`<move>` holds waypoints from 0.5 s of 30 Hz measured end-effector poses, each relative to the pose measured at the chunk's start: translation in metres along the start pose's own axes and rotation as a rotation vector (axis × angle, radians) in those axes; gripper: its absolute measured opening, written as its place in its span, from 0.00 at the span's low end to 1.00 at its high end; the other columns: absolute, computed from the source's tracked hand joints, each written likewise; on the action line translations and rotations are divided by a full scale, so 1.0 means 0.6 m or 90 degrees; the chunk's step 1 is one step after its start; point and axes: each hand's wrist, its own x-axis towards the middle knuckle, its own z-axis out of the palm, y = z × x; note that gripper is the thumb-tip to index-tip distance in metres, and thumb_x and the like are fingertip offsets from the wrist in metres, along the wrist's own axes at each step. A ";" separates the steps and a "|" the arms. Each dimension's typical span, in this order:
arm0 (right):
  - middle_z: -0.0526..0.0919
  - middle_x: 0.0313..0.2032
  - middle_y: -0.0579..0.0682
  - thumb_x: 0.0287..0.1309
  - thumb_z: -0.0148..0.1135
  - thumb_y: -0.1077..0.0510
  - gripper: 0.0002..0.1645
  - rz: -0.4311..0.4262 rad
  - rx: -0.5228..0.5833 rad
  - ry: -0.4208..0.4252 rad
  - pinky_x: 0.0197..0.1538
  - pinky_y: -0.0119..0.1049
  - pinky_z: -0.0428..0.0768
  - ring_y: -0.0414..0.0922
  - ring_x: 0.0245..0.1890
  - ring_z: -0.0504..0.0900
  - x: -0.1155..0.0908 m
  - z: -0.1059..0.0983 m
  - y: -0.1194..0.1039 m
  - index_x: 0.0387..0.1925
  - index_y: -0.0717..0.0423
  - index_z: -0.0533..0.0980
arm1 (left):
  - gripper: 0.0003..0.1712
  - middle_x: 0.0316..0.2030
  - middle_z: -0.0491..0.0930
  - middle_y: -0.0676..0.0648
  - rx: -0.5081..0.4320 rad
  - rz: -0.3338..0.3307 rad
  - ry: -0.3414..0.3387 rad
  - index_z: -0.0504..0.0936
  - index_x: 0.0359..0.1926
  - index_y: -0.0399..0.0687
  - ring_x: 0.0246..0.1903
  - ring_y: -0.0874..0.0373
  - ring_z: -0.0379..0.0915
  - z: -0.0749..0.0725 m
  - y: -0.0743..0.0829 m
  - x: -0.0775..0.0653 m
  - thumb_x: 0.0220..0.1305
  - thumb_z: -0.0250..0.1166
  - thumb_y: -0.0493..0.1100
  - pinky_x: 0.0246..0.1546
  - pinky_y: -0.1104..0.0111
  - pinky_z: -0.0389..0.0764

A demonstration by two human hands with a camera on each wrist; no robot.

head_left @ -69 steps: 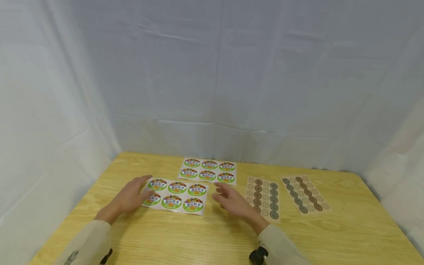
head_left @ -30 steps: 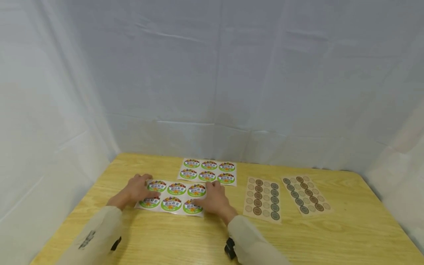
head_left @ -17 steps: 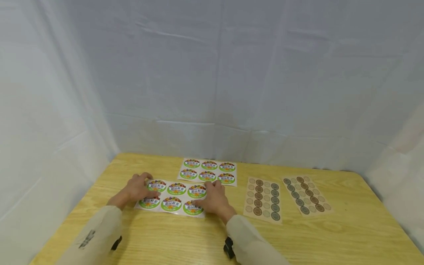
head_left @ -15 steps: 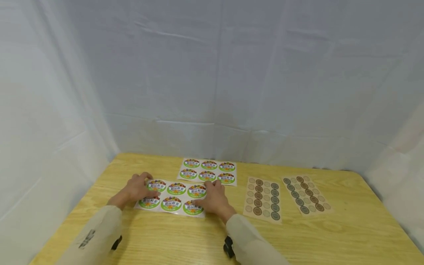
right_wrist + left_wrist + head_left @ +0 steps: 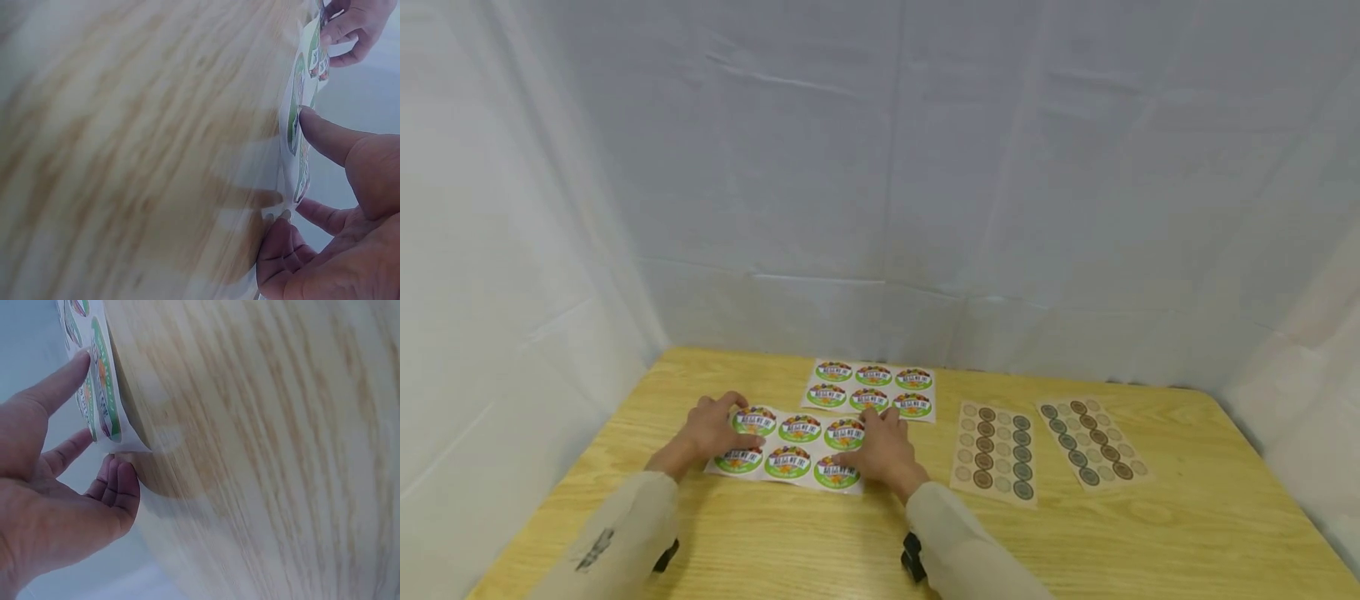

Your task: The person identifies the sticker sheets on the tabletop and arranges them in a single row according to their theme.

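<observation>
A white sticker sheet (image 5: pixel 789 446) with several oval green fruit labels lies in front of me, its near edge a little off the wood. My left hand (image 5: pixel 709 429) grips its left end: the thumb presses on the labels and the fingers are at the edge. The left wrist view shows the sheet's corner (image 5: pixel 125 434) raised above its shadow, with curled fingertips (image 5: pixel 128 484) beside it. At the right end my right hand (image 5: pixel 886 450) pinches the sheet, thumb (image 5: pixel 325 134) on a label, other fingers (image 5: pixel 284 250) bent at the edge.
A second fruit sticker sheet (image 5: pixel 871 388) lies flat just behind the held one. To the right are two beige sheets of small round stickers, one nearer (image 5: pixel 994 452) and one farther right (image 5: pixel 1094 442). White cloth (image 5: pixel 880 167) hangs behind the wooden table (image 5: pixel 1112 542).
My right hand has moved left from beside the sheet onto its right end. The left hand has slid slightly right over the left end. In the last second both have stayed nearly still.
</observation>
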 end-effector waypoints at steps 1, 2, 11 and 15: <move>0.64 0.50 0.60 0.44 0.75 0.42 0.38 0.002 -0.004 0.002 0.41 0.49 0.74 0.56 0.50 0.65 0.000 0.000 0.000 0.53 0.55 0.71 | 0.38 0.46 0.64 0.26 0.003 0.002 0.004 0.68 0.55 0.35 0.46 0.31 0.62 0.001 0.001 -0.001 0.51 0.74 0.52 0.44 0.44 0.67; 0.64 0.50 0.60 0.44 0.75 0.42 0.38 0.002 -0.007 0.005 0.41 0.49 0.74 0.56 0.50 0.65 0.000 0.000 -0.001 0.53 0.55 0.71 | 0.39 0.45 0.65 0.26 0.006 0.005 0.006 0.68 0.55 0.35 0.45 0.32 0.63 0.001 0.003 -0.002 0.51 0.74 0.52 0.44 0.44 0.68; 0.72 0.44 0.56 0.46 0.73 0.40 0.36 -0.001 -0.034 0.015 0.40 0.50 0.73 0.55 0.46 0.70 -0.005 0.004 -0.004 0.53 0.50 0.71 | 0.43 0.42 0.71 0.32 -0.011 0.033 -0.008 0.63 0.61 0.31 0.36 0.45 0.70 0.002 0.006 -0.008 0.52 0.74 0.50 0.37 0.51 0.73; 0.75 0.46 0.56 0.48 0.72 0.40 0.38 -0.008 -0.031 0.018 0.42 0.52 0.73 0.56 0.48 0.72 -0.006 0.003 -0.003 0.58 0.50 0.69 | 0.44 0.41 0.73 0.35 -0.016 0.050 0.002 0.63 0.61 0.30 0.36 0.46 0.70 0.004 0.000 -0.009 0.52 0.73 0.50 0.37 0.52 0.72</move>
